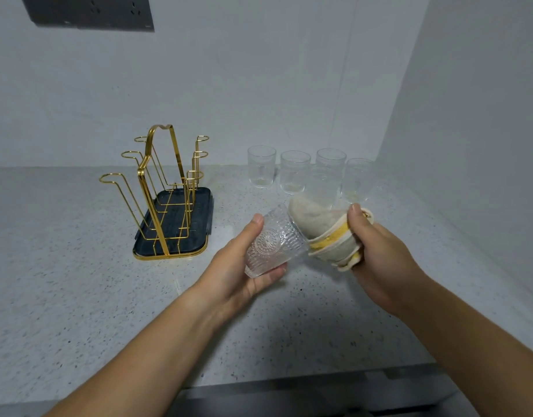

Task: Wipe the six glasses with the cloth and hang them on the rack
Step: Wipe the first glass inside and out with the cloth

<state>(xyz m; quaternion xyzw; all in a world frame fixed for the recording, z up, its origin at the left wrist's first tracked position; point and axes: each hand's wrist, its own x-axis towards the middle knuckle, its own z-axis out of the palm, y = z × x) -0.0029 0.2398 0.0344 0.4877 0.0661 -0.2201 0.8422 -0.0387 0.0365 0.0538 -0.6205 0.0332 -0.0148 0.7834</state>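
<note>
"Gripping the clear embossed glass point(274, 242), the left hand point(244, 266) has it tipped on its side above the speckled grey counter point(78, 281), thumb on top, fingers curled under the base."
"And the right hand point(379, 248)?"
"Clenched round the bunched beige cloth with yellow trim point(316, 224), its end at the glass's mouth."
"The gold wire rack point(160, 182)?"
"Left, on its dark tray point(203, 206); the other clear glasses point(294, 171) stand upright behind."

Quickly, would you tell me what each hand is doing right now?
Left hand: grips the patterned glass.
Right hand: grips the cloth.
</note>
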